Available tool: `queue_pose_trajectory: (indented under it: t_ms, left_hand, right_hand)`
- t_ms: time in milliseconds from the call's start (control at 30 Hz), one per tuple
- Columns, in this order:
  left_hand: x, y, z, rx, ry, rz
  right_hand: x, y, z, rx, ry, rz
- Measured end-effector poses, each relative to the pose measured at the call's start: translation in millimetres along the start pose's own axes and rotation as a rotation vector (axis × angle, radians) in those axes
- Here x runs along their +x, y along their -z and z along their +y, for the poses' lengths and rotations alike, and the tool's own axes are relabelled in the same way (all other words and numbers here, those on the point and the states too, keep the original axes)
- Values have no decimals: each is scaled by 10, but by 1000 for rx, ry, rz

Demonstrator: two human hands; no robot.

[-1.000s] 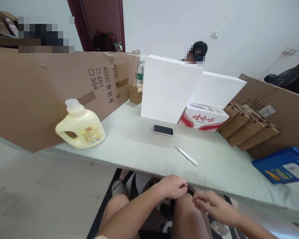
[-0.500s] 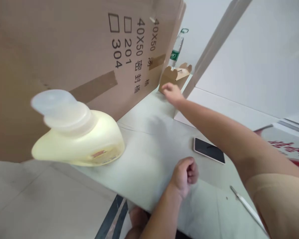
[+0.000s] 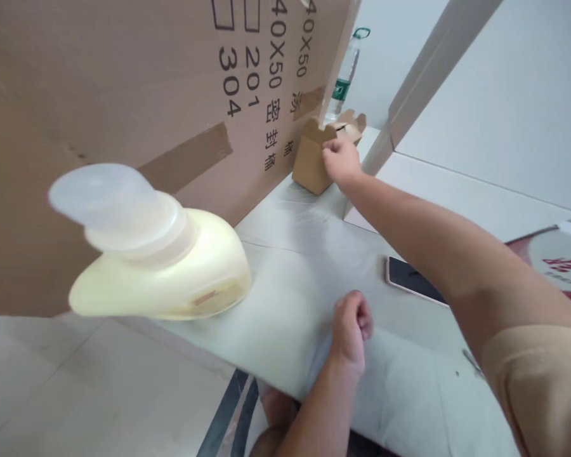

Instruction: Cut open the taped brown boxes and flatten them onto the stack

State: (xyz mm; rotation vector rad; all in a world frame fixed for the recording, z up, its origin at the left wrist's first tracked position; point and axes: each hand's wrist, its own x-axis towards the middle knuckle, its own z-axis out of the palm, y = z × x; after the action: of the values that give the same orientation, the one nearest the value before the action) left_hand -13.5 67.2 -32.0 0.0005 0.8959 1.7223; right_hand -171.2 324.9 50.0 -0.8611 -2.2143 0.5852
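Right hand (image 3: pixel 341 160), arm stretched far across the table (image 3: pixel 285 266), closes its fingers on the small cardboard box (image 3: pixel 314 155) standing upright at the far edge beside the big carton (image 3: pixel 124 108). Left hand (image 3: pixel 351 329) rests near, fisted, empty, well apart from it.
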Motion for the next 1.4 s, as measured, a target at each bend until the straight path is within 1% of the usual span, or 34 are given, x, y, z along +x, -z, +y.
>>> queue_pose_trajectory:
  t_ms: [33,67,133,167,200,233,300,367,400,433,500,567,633,667,733,767,833,900,967,1067,1133,1267,1333,1400]
  left_hand:
    - [-27,13,-5,35,-88,138]
    - [-57,33,-3,64,-214,267]
    - [-128,88,11,56,-454,437]
    - [-169,117,19,59,-579,478]
    - [-211,143,23,69,-670,519]
    - [-253,164,22,83,-726,557]
    - [-329,182,-2,115,-779,604]
    - [-376,157,-53,156,-788,588]
    - [-385,124,-85,197,-780,540]
    - [-384,77,-122,239,-771,489]
    - [-362,-54,-202,313,-757,349]
    - [-337,-214,-292,379,-791,149]
    - [-326,-366,-397,468,-878,-44]
    - [-326,-430,-456,530,-911,-125]
    - [-324,-524,-582,680,-917,-235]
    - [-318,-559,-645,744,-895,-259]
    - [-294,-623,-759,807,-837,-253]
    - [-255,-702,-841,780,-805,-200]
    - [-207,-804,-887,731,-792,-147]
    - [-126,-957,-900,648,-805,-68]
    - [-74,-1029,-888,621,-810,-45]
    - [-21,-1070,-869,619,-817,-78]
    - [-32,-1054,-874,608,-811,-102]
    - [-59,-1026,-885,598,-804,-116]
  right_hand:
    - [-243,97,-60,4,-18,-4]
    - [-511,216,-109,21,-17,-16]
    - [-1097,519,-168,83,33,-16]
    - [-1406,700,-177,121,54,-6]
    - [-1719,899,-172,160,53,8]
    - [-2037,1113,-153,198,32,28]
    - [-2679,1570,-72,266,-48,89]
    - [-3308,2033,51,306,-88,177]
    - [-3604,2250,119,326,-74,236]
    - [-3878,2448,186,354,-31,296]
    - [-4341,2759,301,420,71,392]
    - [-4669,2938,390,464,130,456]
    - [-4876,2990,471,484,128,493]
    - [-4950,2982,515,494,101,509]
    - [-5067,2932,608,525,6,545]
    - [-5118,2904,655,541,-51,554]
    - [-5205,2876,739,545,-138,531]
    - [-5260,2903,795,491,-149,494]
    - [-5271,2977,811,424,-119,477]
    - [-5227,3119,778,343,-38,491]
    - [-5186,3199,749,281,38,495]
    - [-5154,3284,735,189,160,404]
    - [-5185,3293,746,118,173,370]
    - [-5246,3285,760,33,184,382]
